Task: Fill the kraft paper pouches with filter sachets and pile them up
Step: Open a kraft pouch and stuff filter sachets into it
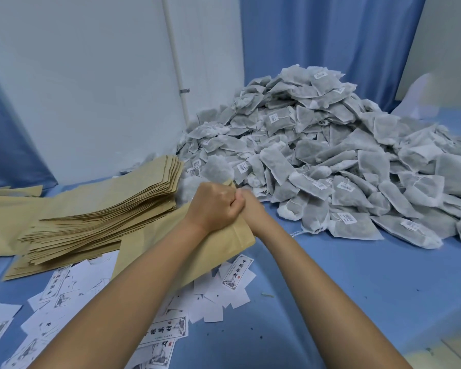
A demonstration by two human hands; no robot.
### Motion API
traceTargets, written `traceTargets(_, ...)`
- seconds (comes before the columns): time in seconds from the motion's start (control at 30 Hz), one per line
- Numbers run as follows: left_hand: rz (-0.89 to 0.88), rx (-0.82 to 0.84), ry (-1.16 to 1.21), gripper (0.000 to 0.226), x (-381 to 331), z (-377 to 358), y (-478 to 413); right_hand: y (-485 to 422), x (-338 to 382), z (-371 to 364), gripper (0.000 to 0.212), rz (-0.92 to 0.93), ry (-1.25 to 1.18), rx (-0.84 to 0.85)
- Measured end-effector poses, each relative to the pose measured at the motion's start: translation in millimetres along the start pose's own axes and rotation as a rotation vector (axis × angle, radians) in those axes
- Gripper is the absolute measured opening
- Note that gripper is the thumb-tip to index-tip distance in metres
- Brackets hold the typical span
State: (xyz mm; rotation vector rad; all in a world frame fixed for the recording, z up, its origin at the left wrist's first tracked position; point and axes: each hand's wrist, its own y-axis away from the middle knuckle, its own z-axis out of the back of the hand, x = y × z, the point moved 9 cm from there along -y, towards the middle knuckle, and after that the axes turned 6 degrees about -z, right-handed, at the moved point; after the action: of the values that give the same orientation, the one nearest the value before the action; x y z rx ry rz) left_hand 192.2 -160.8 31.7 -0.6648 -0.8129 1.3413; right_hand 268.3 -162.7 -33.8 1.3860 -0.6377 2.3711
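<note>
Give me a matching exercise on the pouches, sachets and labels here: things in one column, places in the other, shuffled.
1. stack of kraft pouches
2. heap of filter sachets
3. printed labels
4. single kraft pouch

A. gripped by the left hand, right hand beside it
B. scattered flat nearest the person
C. right, before the blue curtain
D. fanned out at the left

Pairs: 1-D, 2-C, 3-B, 4-A.

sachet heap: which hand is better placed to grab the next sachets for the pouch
Right, probably. The sachet heap lies just beyond the right hand, on its side; the left hand grips the kraft pouch at its mouth.
</note>
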Motion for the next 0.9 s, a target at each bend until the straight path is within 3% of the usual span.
traceTargets(0.1,0.023,0.033,0.032,0.052,5.8,-4.0,2.4,23.2,-13.0,-45.1,0.015,-0.267,-0.085,0.59)
traceTargets(0.13,0.026,0.047,0.024,0.053,7.5,-6.0,4.5,29.2,-18.6,-49.8,0.017,-0.317,-0.099,0.694)
traceTargets(0.17,0.038,0.066,0.017,0.055,10.1,-8.4,6.4,28.3,-22.1,-47.5,0.02,-0.314,-0.063,0.695)
traceTargets(0.23,0.077,0.091,0.006,0.057,15.5,-12.4,7.6,15.2,-19.9,-33.8,0.021,-0.25,0.034,0.553)
traceTargets(0.33,0.072,0.084,-0.017,0.054,14.3,-17.1,5.7,5.7,-17.5,-25.4,0.019,-0.237,0.001,0.514)
traceTargets(0.37,0.079,0.095,-0.019,0.054,16.0,-19.1,5.9,-3.6,-22.8,-8.9,0.018,-0.254,-0.062,0.379)
traceTargets(0.43,0.109,0.103,-0.04,0.055,24.4,-20.2,10.6,-21.8,-48.6,64.5,0.007,-0.293,0.025,-0.205)
traceTargets(0.47,0.131,0.108,-0.047,0.056,29.4,-20.3,14.3,-19.8,-60.1,101.6,0.016,-0.353,0.282,-0.458)
traceTargets(0.5,0.148,0.116,-0.05,0.057,33.2,-21.0,17.6,-18.3,-75.1,123.0,0.035,-0.45,0.554,-0.542)
traceTargets(0.57,0.148,0.14,-0.051,0.058,34.2,-25.0,21.7,-21.0,-113.6,138.9,0.07,-0.594,0.788,-0.44)
traceTargets(0.67,0.118,0.181,-0.043,0.058,27.9,-36.1,21.6,-28.1,-152.7,119.7,0.091,-0.582,0.881,-0.237)
traceTargets(0.73,0.121,0.207,-0.042,0.058,26.4,-42.3,21.1,-31.6,-160.1,99.7,0.089,-0.482,1.034,-0.162)
traceTargets(0.9,0.124,0.216,-0.054,0.056,27.0,-47.9,21.2,-37.6,-146.2,84.0,0.06,-0.37,1.176,-0.18)
